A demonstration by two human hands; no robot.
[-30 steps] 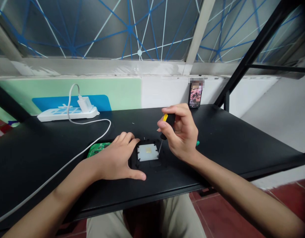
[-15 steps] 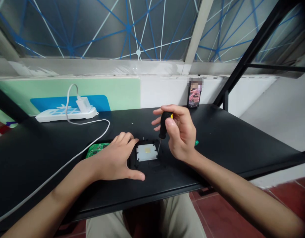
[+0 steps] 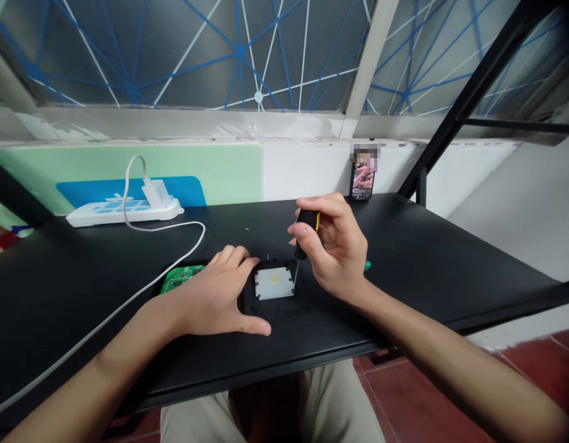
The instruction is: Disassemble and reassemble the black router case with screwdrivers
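Observation:
In my right hand is a screwdriver with a black handle and a yellow mark, my fingers closed round the handle. Its thin shaft points down, with the tip at the right edge of a white square plate that has a small yellowish patch. This plate lies in an opened black plastic casing. My left hand spans the casing, fingers curled at the far side and thumb stretched along the near side, holding it on the table. A green circuit board shows partly beneath my left wrist.
On the black table a white power strip stands at the back left, with a charger and a white cable running to the front left. A phone leans on the wall. A green object peeks out behind my right hand.
My right fingers have curled in further round the screwdriver handle, and the handle has turned and stands more upright. The left hand and casing have stayed put.

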